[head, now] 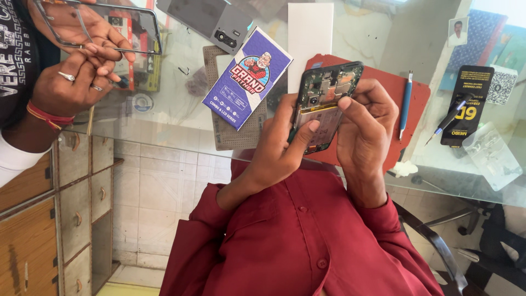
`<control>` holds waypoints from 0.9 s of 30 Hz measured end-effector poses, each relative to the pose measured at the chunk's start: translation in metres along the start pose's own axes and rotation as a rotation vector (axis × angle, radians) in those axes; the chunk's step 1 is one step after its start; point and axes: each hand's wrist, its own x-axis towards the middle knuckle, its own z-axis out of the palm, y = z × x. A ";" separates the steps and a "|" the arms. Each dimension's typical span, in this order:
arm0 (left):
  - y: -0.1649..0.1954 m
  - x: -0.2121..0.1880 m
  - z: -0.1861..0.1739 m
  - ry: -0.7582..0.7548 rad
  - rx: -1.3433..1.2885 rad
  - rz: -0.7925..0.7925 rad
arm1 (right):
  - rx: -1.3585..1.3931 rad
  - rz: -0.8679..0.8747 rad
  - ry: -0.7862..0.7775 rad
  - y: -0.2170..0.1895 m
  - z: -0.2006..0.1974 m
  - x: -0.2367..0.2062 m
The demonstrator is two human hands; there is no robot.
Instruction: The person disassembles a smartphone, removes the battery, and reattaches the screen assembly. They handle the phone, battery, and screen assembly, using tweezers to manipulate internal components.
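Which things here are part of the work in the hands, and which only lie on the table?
In hand:
- opened phone, held by the left hand and right hand

Lying about:
- purple box
- white box
- grey phone back
- blue tool
- black packet
- red mat
- thin frame, held by another person

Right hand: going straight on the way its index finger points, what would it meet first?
The opened phone: the right hand's index fingertip already seems to touch its exposed inside; the left hand lies beyond.
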 end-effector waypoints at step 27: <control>-0.051 0.073 -0.015 -0.524 -1.108 -0.057 | 0.389 0.568 -0.335 0.028 -0.043 -0.017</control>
